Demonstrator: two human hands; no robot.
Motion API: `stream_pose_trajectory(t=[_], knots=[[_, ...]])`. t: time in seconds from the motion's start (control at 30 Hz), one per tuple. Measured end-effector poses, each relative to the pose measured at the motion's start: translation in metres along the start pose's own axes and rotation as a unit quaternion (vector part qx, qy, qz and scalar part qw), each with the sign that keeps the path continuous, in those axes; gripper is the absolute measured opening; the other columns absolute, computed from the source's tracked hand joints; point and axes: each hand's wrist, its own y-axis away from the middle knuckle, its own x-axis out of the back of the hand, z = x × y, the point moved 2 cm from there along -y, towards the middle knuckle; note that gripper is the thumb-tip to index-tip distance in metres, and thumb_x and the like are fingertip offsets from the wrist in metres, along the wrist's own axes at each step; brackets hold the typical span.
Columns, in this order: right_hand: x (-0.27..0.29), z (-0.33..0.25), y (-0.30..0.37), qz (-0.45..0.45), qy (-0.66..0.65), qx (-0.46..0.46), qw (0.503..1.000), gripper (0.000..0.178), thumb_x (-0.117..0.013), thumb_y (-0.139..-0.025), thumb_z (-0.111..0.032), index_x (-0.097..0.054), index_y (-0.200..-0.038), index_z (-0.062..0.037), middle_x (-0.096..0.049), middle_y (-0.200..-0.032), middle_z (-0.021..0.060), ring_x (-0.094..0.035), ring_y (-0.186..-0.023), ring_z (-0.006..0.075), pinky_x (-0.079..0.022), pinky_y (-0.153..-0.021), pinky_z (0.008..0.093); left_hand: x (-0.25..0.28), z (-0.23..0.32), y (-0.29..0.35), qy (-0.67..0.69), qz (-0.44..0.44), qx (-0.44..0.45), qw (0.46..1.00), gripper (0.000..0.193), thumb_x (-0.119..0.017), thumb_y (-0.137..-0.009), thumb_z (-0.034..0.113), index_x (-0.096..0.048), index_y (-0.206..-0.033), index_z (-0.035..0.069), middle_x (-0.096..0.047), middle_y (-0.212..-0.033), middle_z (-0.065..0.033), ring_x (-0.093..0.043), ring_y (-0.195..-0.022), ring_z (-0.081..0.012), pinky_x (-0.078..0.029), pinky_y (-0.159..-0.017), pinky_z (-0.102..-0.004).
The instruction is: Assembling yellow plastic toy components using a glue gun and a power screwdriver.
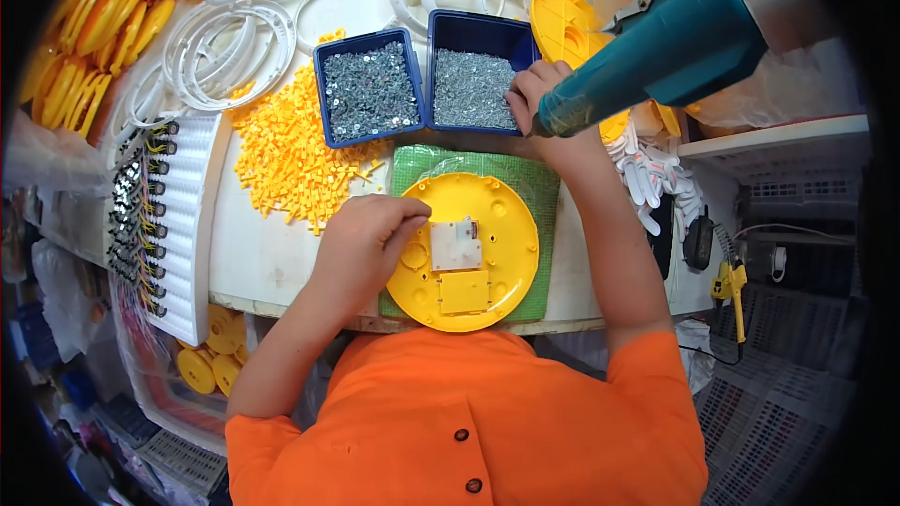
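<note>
A round yellow plastic cover (511, 225) lies on a green mat (553, 187) at the table's front edge. On it sit a white plastic box (454, 245) and a yellow rectangular lid (465, 291). My left hand (367, 234) is at the cover's upper left rim, thumb and forefinger pinched together; anything between them is too small to see. My right hand (539, 94) is at the right side of a blue bin of small screws (473, 84), its visible fingers curled. A teal power screwdriver (656, 52) slants in front of it, hiding part of the hand.
A second blue bin (370, 84) holds metal hardware. Left of it spreads a heap of small yellow parts (295, 150). White rings (234, 52) and yellow covers (112, 14) lie behind. A white foam tray (192, 225) borders the left; gloves (652, 178) and a yellow-handled tool (731, 295) are at right.
</note>
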Motion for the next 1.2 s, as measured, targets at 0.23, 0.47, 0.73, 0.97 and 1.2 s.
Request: stream_pose_trajectory(t=[0.23, 0.47, 0.73, 0.97, 1.2], knots=[[-0.006, -0.002, -0.005, 0.002, -0.053, 0.034, 0.998, 0.008, -0.074, -0.084, -0.012, -0.071, -0.089, -0.0074, -0.067, -0.089, 0.0092, -0.065, -0.087, 0.0301, -0.052, -0.079, 0.0425, -0.013, 0.001, 0.002, -0.083, 0.026, -0.054, 0.995, 0.010, -0.078, -0.085, 0.020, -0.070, -0.085, 0.013, -0.071, -0.082, -0.0013, -0.067, -0.079, -0.0215, -0.043, -0.074, -0.0371], [0.024, -0.034, 0.036, 0.078, -0.110, -0.002, 0.991, 0.010, -0.074, -0.089, -0.007, -0.070, -0.097, -0.0020, -0.071, -0.093, 0.0136, -0.069, -0.088, 0.0305, -0.053, -0.079, 0.0383, -0.007, 0.000, -0.002, -0.110, -0.025, -0.057, 0.992, 0.011, -0.079, -0.084, 0.014, -0.072, -0.093, 0.011, -0.072, -0.089, -0.0023, -0.067, -0.088, -0.0214, -0.044, -0.078, -0.0378], [0.071, -0.090, 0.112, -0.053, -0.358, -0.271, 0.892, 0.017, -0.072, -0.088, 0.000, -0.072, -0.106, 0.0011, -0.072, -0.089, 0.0086, -0.068, -0.083, 0.0128, -0.053, -0.077, 0.0268, 0.003, -0.010, -0.088, -0.098, 0.014, -0.169, 0.981, 0.013, -0.074, -0.087, 0.017, -0.071, -0.097, 0.009, -0.071, -0.104, -0.0080, -0.064, -0.099, -0.0303, -0.049, -0.085, -0.0438], [0.077, -0.111, 0.131, -0.144, -0.343, -0.256, 0.892, 0.011, -0.074, -0.083, 0.000, -0.071, -0.093, 0.0004, -0.071, -0.088, 0.0098, -0.068, -0.079, 0.0199, -0.052, -0.074, 0.0298, -0.033, -0.046, -0.160, -0.265, 0.014, -0.185, 0.946, 0.015, -0.076, -0.085, 0.025, -0.070, -0.093, 0.013, -0.067, -0.113, -0.0024, -0.058, -0.120, -0.0236, -0.041, -0.101, -0.0456], [0.070, -0.119, 0.121, -0.138, -0.318, -0.118, 0.930, 0.011, -0.076, -0.080, -0.002, -0.068, -0.089, -0.0029, -0.067, -0.088, 0.0104, -0.065, -0.084, 0.0311, -0.052, -0.079, 0.0379, -0.029, -0.047, -0.149, -0.211, 0.040, -0.213, 0.953, 0.013, -0.075, -0.087, 0.026, -0.074, -0.091, 0.013, -0.068, -0.105, -0.0004, -0.060, -0.115, -0.0224, -0.042, -0.096, -0.0439]])
